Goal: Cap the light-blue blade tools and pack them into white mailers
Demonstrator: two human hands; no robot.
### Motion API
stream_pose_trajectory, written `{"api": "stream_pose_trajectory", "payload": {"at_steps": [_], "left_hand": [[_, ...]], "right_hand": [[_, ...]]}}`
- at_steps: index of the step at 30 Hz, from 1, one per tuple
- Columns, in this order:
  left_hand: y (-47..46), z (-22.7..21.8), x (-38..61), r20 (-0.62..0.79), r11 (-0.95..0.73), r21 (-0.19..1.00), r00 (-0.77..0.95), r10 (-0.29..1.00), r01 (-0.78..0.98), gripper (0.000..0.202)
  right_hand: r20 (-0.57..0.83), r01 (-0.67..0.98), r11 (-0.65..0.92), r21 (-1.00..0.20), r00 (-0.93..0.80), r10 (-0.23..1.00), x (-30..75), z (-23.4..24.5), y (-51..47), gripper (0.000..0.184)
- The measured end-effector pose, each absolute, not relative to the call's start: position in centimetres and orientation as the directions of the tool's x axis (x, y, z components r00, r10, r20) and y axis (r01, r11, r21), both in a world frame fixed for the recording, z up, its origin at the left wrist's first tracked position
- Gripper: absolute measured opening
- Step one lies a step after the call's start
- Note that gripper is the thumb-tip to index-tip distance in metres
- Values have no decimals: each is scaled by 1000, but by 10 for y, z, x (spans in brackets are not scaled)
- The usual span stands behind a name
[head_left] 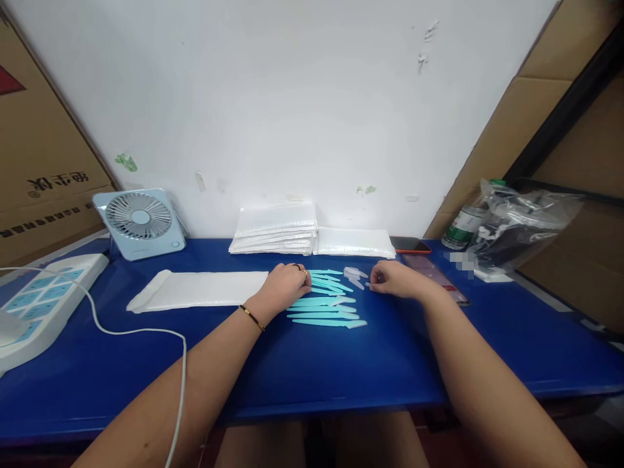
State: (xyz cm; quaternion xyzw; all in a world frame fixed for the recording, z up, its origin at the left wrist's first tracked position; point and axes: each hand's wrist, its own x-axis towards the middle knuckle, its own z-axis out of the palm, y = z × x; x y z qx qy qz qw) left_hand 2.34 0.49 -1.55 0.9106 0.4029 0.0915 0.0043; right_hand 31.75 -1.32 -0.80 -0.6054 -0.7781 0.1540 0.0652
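Cropped forearms reach inward, right hand pinching a translucent cap, left hand curled, its grip hidden.

On the blue bench, the left hand is at the left ends of teal razors, beside a white pouch. The right hand pinches a small clear cap near a cap pile. Pouch stacks lie behind; a fan stands far left.

Upside-down Chinese txt w/ ® on box.
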Motion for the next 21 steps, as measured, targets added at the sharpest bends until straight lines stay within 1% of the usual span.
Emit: {"api": "stream_pose_trajectory", "payload": {"at_steps": [2,3,5,8,11,13,16,21], "left_hand": [[5,-17,24,153,-669,100,653,742,737,16],[5,-17,23,148,-667,105,652,744,737,18],[5,-18,23,146,-673,86,659,738,735,22],[5,-19,22,165,-691,34,678,716,722,28],[4,-18,21,177,-702,59,684,707,710,27],[4,-16,21,190,-704,117,680,709,701,26],[4,-15,19,212,-703,234,670,711,672,25],[4,-15,18,223,-663,393,634,741,637,25]], "right_hand": [[-94,918,180,-353,-227,969,318,-6,-15,11],[-88,906,160,-391,-210,974,318,-5,-16,10],[-51,847,146,-511,-199,979,315,-2,-18,13],[-16,667,186,-721,-284,959,305,2,-24,20],[-41,516,176,-838,-383,923,293,3,-28,26],[-45,474,163,-865,-397,917,287,2,-30,28],[-21,453,170,-875,-387,922,283,2,-30,32],[5,424,180,-888,-380,925,283,2,-29,31]]}}
